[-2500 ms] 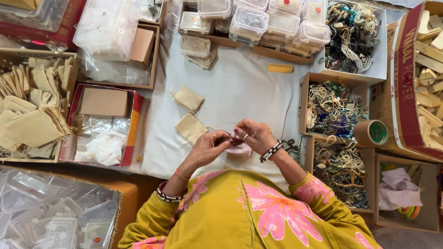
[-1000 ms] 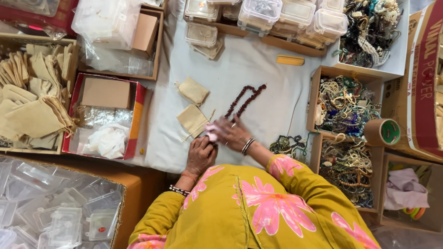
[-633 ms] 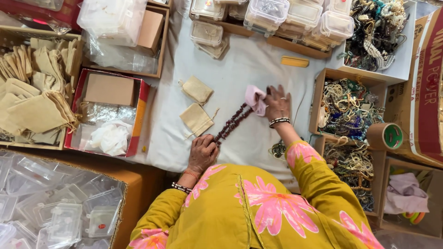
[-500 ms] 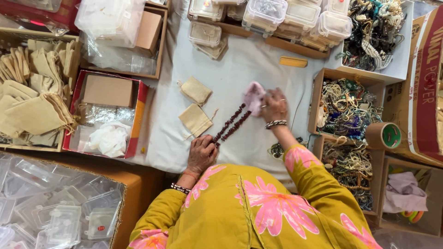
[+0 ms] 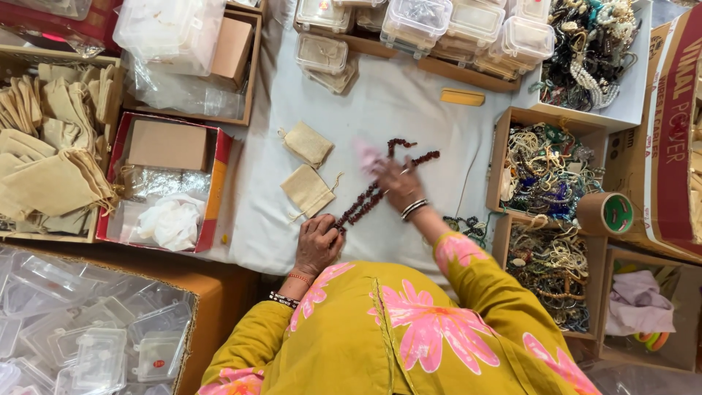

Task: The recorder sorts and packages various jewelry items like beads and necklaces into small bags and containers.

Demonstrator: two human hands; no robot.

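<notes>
A dark red bead necklace (image 5: 398, 168) lies stretched across the white cloth (image 5: 395, 102). My left hand (image 5: 316, 245) pins its near end against the cloth, fingers curled over it. My right hand (image 5: 395, 183) holds a small pink cloth (image 5: 365, 155) and presses it along the middle of the beads; the hand is blurred. Two beige drawstring pouches (image 5: 307, 143) (image 5: 308, 190) lie just left of the necklace.
Clear plastic boxes (image 5: 439, 22) line the far edge. Cardboard trays of tangled jewellery (image 5: 545, 172) and a tape roll (image 5: 605, 213) stand at the right. A red box with wrapping (image 5: 164, 183), more beige pouches (image 5: 44, 153) and a bin of clear lids (image 5: 80, 329) sit left.
The necklace was lifted from near my chest and laid out across the cloth. My right hand, with the pink cloth, has slid back along the beads toward me; my left hand stays put.
</notes>
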